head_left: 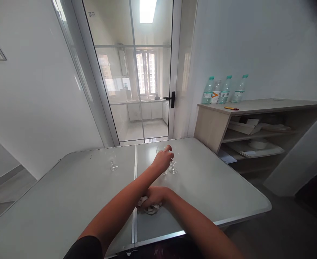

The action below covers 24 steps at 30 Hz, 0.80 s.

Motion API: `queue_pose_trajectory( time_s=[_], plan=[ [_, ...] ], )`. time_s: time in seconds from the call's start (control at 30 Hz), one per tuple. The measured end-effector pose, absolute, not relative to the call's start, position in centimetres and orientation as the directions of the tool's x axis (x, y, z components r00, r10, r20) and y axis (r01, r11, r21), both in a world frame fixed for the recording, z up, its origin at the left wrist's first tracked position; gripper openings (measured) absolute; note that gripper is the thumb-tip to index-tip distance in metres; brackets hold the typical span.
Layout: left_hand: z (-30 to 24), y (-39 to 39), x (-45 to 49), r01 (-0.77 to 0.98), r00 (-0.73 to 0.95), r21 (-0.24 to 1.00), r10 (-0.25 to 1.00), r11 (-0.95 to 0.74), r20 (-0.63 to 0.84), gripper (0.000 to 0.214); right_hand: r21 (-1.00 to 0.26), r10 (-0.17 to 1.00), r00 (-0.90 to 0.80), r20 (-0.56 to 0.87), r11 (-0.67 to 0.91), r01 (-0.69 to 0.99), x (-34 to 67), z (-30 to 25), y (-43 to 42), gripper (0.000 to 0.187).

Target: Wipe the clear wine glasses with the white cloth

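A stemmed glass (165, 172) near the far edge of the desk (66, 201) is clasped by the curled fingers of the left hand (163, 160), with a second glass (173, 167) just beside it, while a crumpled cloth (151, 208) nearer the front edge is clutched under the closed right hand (154, 197).

glasses (113, 163): 3 | water bottles (225, 90): 4 | cloth (151, 208): 1 | marker (231, 108): 1 | table (66, 194): 1
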<state>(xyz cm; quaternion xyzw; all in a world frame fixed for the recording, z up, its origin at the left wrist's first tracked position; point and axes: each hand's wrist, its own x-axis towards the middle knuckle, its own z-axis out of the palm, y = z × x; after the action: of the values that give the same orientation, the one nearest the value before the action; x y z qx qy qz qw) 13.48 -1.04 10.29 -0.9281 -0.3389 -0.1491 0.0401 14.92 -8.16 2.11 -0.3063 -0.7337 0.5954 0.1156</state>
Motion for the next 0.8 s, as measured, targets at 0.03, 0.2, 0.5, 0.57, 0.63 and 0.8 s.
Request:
queue_pose_trajectory(
  time_s=[0.03,0.2,0.5,0.57,0.63,0.8],
  plan=[
    [10.4,-1.1,13.5,0.636,0.731,0.025,0.613,-0.771,0.302,0.026,-0.944,0.592,-0.781,-0.201,0.096,0.316,14.9,2.1,-8.2,0.033],
    [10.7,-1.1,13.1,0.607,0.754,0.009,0.58,-0.794,0.31,0.028,-0.942,0.584,-0.791,-0.181,0.127,0.309,15.0,1.8,-8.0,0.031],
    [13.2,-1.3,8.6,0.549,0.764,-0.05,0.477,-0.834,0.433,0.021,-0.914,0.459,-0.888,-0.03,0.348,0.211,15.2,1.9,-7.4,0.017],
    [14.4,-1.4,6.0,0.579,0.729,-0.035,0.499,-0.815,0.468,0.018,-0.909,0.461,-0.887,-0.021,0.36,0.209,15.2,2.0,-7.4,0.016],
    [15.6,-1.5,3.0,0.639,0.669,-0.011,0.549,-0.769,0.5,0.016,-0.913,0.467,-0.884,-0.024,0.351,0.21,15.1,2.0,-7.5,0.016],
    [17.2,-1.7,-4.3,0.773,0.573,-0.055,0.658,-0.632,0.488,0.018,-0.925,0.454,-0.89,-0.025,0.328,0.193,15.1,1.8,-7.5,0.016]
  ],
)
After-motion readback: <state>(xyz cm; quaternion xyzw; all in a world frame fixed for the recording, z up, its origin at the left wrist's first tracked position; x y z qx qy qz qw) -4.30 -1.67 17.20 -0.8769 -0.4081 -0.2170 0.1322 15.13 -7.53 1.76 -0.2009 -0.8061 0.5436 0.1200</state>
